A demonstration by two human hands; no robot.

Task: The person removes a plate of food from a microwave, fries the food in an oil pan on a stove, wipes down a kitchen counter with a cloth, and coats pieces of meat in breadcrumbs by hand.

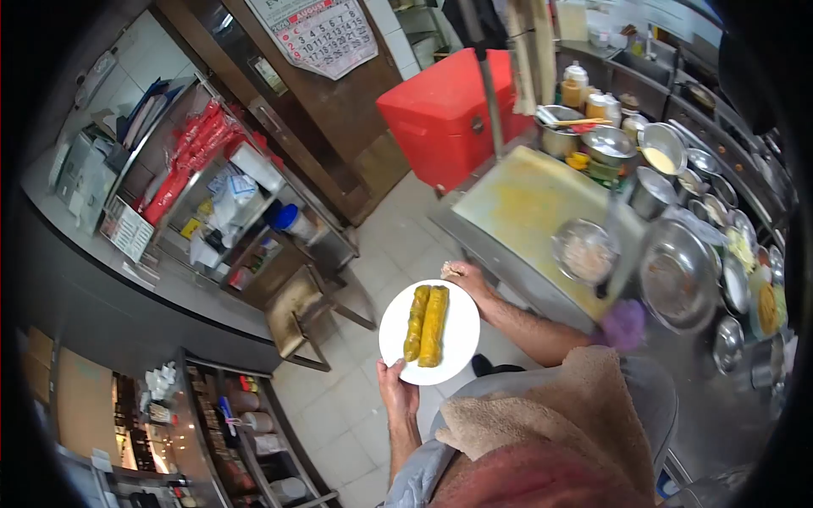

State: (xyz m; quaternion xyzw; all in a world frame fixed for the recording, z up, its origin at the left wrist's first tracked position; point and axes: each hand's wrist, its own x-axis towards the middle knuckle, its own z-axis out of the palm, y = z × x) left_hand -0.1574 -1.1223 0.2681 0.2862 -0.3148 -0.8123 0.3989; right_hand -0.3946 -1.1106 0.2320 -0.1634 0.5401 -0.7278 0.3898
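A white plate [463, 339] holds two long yellow-brown rolls [433, 326] lying side by side. My left hand [396, 389] grips the plate's lower left rim, its thumb on top. At the upper right rim, my right hand [467, 282] is closed around a small, pale, crumpled thing [451, 269] too unclear to name. Whether the fingers of my right hand also touch the plate is not clear.
A worktop with a stained cutting board [525, 199], a bowl of shredded food [586, 252] and several metal bowls is at the right. Behind it stands a red cooler [440, 114]. A wooden chair [296, 313] and shelves [190, 254] are left, and tiled floor [373, 254] lies between.
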